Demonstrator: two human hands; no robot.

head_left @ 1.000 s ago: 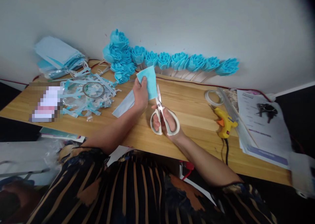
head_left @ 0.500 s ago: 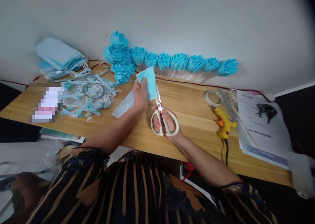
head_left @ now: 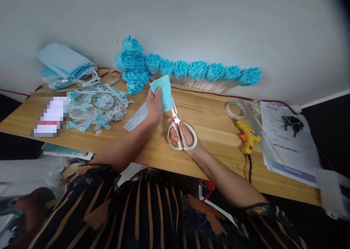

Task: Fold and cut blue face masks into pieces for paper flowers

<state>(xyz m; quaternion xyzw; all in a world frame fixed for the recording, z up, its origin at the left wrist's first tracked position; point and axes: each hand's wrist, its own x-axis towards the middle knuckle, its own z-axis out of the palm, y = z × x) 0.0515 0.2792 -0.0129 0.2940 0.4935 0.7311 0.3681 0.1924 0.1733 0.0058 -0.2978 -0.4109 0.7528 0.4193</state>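
Observation:
My left hand [head_left: 154, 106] pinches a light blue sheet [head_left: 164, 92] and holds it upright above the wooden table [head_left: 213, 125]. My right hand [head_left: 187, 137] has its fingers through the white handles of a pair of scissors [head_left: 179, 132]. The blades point up and meet the sheet's lower right edge. A grey-blue strip [head_left: 135, 119] lies flat on the table just left of my left wrist.
A row of blue paper flowers [head_left: 191, 70] leans on the wall behind. Cut blue scraps with a tape ring [head_left: 103, 101] and a stack of blue masks [head_left: 64, 64] lie left. A tape roll [head_left: 235, 109], yellow glue gun [head_left: 247, 137] and papers [head_left: 290, 143] sit right.
The scissor handles have drawn closer together and the blades have closed into the sheet's edge. Both hands have shifted slightly left and down in view.

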